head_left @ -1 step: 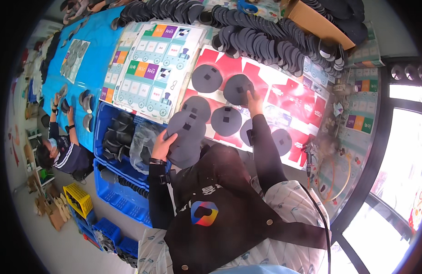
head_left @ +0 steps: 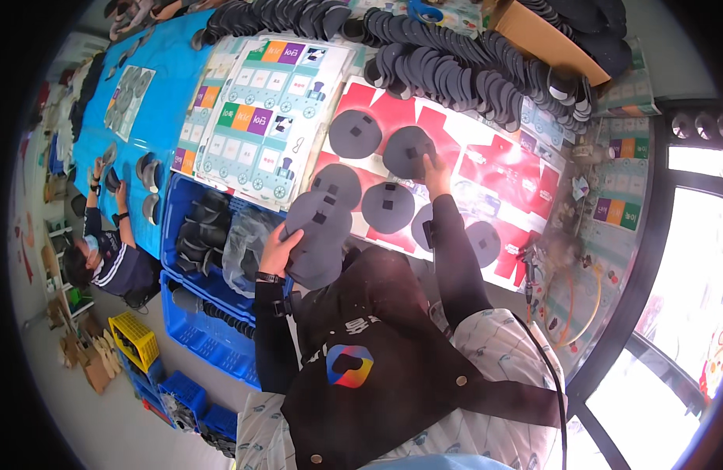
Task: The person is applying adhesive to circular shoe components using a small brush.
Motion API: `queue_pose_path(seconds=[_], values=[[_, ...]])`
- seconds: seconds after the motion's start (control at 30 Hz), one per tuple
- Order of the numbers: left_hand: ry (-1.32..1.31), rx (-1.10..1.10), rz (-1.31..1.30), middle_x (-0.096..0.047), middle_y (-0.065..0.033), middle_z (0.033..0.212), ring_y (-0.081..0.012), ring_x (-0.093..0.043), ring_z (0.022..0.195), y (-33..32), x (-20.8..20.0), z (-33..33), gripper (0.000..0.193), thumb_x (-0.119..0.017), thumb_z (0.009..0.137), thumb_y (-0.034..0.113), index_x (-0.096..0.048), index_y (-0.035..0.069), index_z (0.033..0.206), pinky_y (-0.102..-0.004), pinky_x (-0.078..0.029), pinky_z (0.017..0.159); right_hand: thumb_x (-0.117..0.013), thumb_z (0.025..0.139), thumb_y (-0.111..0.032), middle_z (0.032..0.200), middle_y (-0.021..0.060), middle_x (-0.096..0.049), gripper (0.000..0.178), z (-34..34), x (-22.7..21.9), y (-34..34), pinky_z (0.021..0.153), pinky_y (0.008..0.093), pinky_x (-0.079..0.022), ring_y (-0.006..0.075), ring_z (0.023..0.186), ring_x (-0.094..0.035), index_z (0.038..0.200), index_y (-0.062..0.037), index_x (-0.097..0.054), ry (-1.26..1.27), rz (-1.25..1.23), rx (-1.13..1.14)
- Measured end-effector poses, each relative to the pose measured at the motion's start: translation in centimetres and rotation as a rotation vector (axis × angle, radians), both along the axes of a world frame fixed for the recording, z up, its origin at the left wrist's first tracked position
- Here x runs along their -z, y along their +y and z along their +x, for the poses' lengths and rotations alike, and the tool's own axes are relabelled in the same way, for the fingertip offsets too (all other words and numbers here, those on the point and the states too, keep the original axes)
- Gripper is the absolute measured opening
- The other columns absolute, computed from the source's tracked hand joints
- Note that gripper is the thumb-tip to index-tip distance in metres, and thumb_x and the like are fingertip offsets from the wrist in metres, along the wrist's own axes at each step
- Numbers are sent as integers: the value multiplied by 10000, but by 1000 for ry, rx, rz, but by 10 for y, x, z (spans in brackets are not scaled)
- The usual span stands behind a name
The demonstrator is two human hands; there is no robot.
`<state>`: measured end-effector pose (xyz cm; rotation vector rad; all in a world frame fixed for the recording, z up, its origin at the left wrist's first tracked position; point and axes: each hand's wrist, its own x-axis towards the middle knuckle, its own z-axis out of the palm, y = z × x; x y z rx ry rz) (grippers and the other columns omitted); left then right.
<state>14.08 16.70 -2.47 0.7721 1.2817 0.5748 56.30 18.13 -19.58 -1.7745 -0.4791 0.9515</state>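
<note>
My left hand [head_left: 277, 252] is closed on the edge of a few overlapping dark grey round pads [head_left: 318, 227], thumb on top. They are held over the near edge of the table, and small black squares show on them. Farther right, my right hand [head_left: 437, 177] has its fingers closed at the edge of another round grey pad [head_left: 404, 149], which carries a black square. Around it on a red and white printed sheet [head_left: 490, 176] lie more pads: one at the far left [head_left: 355, 133], one in the middle [head_left: 388, 208], and one at the right [head_left: 482, 244]. My right forearm partly covers another.
Long rows of curved grey pieces [head_left: 447, 74] line the table's far side, beside a cardboard box [head_left: 545, 39]. Printed sheets [head_left: 256, 125] lie to the left. Blue crates [head_left: 209, 333] stand below. Another person [head_left: 115, 258] handles pieces at a blue table [head_left: 154, 94].
</note>
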Motion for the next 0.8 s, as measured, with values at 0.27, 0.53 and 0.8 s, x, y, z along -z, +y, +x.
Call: queue_pose_path(seconds=[0.27, 0.53, 0.8], values=[[-32, -24, -22, -709, -98, 1209, -171, -689, 1049, -10, -11, 22, 447, -742, 949, 105, -605, -42, 1348, -310, -549, 915, -712, 949, -393, 977, 180, -739, 513, 15, -8, 6, 815, 445, -564, 333, 942, -735, 1265, -1, -611, -438, -287, -116], [-26, 243, 23, -728, -66, 1149, -119, -669, 1015, 13, -7, 82, 369, -733, 961, 106, -645, -39, 1289, -281, -536, 899, -847, 865, -318, 1038, 129, -724, 548, -68, -132, -41, 782, 319, -543, 173, 973, -665, 1236, 44, -669, 239, -75, -771], [-6, 405, 98, -702, -72, 1239, -146, -641, 1135, 12, 6, 118, 390, -699, 977, 100, -625, -25, 1339, -294, -493, 1007, -735, 961, -98, 1034, 47, -762, 284, 53, -63, -83, 816, 289, -558, 97, 892, -678, 1219, 20, -709, 201, 88, -7]])
